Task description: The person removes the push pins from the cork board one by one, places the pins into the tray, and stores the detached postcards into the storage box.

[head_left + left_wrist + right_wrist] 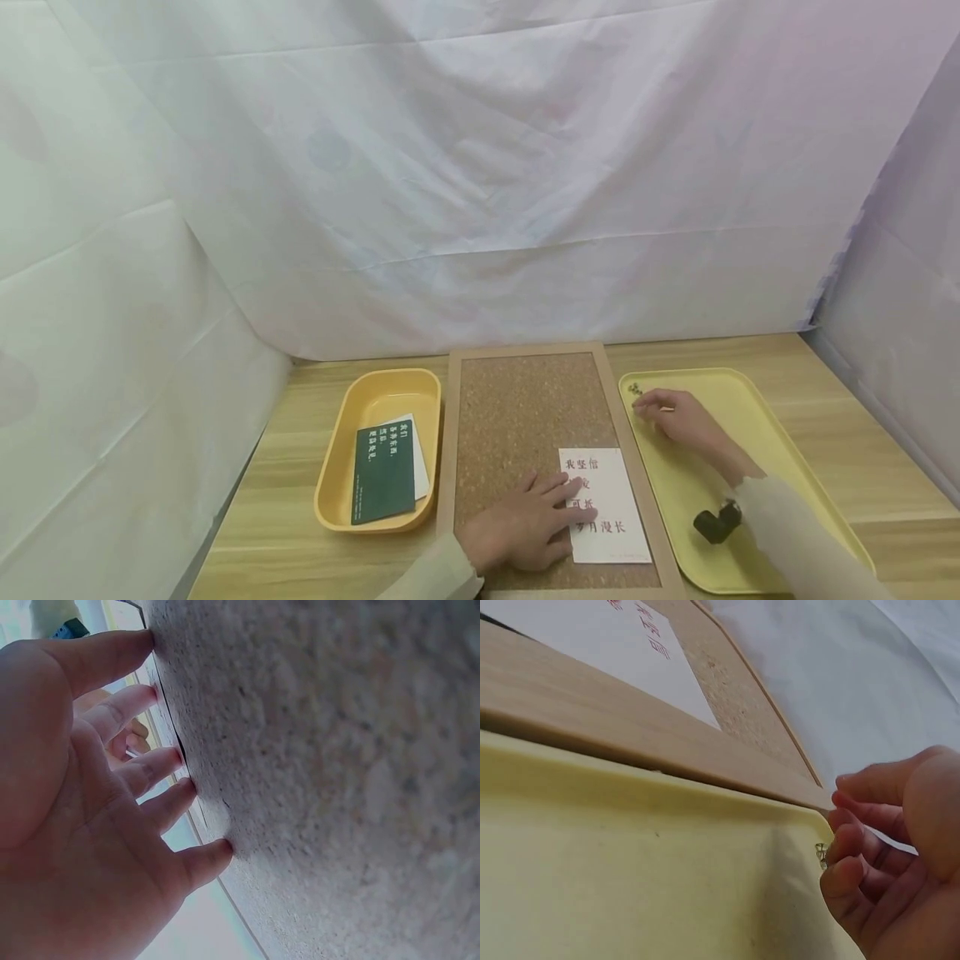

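Left hand (521, 527) flat, fingers straight, pressing white card (609, 508) onto cork board (525, 417), card's long axis running away from person. Right of board, right hand (686, 421) in yellow tray (757, 400), fingers curled pinching pushpin (821, 853) at tray's far-left corner.
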The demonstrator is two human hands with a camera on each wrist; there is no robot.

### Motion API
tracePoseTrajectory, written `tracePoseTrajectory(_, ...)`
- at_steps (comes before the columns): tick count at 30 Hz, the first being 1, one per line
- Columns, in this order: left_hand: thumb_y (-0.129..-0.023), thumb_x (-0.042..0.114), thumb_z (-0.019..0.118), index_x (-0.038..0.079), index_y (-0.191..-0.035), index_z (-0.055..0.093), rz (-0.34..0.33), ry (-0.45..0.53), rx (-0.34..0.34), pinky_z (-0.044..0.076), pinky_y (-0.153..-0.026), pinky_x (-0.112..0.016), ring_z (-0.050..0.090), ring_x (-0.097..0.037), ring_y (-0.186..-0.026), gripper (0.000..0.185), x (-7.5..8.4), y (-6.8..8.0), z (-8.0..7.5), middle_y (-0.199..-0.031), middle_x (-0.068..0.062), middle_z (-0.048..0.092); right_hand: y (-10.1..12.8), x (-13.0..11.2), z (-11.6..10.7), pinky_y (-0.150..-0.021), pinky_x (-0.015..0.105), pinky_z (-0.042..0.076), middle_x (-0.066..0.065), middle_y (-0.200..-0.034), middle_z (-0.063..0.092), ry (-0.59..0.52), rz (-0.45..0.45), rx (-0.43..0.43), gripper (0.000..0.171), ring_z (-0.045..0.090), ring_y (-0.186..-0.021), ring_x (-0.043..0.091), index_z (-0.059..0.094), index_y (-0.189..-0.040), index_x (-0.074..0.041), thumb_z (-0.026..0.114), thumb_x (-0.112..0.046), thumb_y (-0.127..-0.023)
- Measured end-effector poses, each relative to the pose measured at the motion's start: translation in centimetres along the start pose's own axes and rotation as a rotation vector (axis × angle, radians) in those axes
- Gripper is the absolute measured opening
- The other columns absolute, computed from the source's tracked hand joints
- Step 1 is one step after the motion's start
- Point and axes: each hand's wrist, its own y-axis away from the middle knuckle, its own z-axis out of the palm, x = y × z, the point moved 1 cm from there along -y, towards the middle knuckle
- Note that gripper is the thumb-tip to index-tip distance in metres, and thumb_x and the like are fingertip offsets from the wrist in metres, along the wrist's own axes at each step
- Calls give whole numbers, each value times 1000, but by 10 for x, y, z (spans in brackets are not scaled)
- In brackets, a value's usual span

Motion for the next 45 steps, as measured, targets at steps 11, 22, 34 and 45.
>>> tracePoseTrajectory(11,-102,41,50,45,-149,39,-5,8,10,27,-120,-47,20,-10,-150,49,-1,-1,0,-163,11,24,14,-9,12,-48,22,45,10,-93,66,-49,-112,-193,18,48,-53,6,69,-111,-5,60,-12,-97)
tracePoseTrajectory(22,-102,41,49,43,-150,39,16,-13,34,28,-119,-48,21,-12,-150,49,0,0,0,-163,9,24,18,-12,19,-76,23,52,-3,-92,72,79,-246,-271,15,63,-84,7,72,-107,-11,64,-17,-96)
tracePoseTrajectory(34,-102,39,49,42,-150,40,25,-34,58,29,-118,-48,23,-13,-150,48,1,2,0,-163,8,26,21,-20,26,-68,22,49,-4,-83,66,121,-249,-289,16,57,-75,5,71,-104,-5,67,-17,-93)
tracePoseTrajectory(45,-101,40,50,43,-149,40,21,-55,65,30,-118,-47,23,-12,-149,49,0,1,1,-162,9,26,18,-20,28,-59,21,45,-3,-75,61,109,-205,-301,12,51,-66,5,69,-101,-5,68,-13,-91)
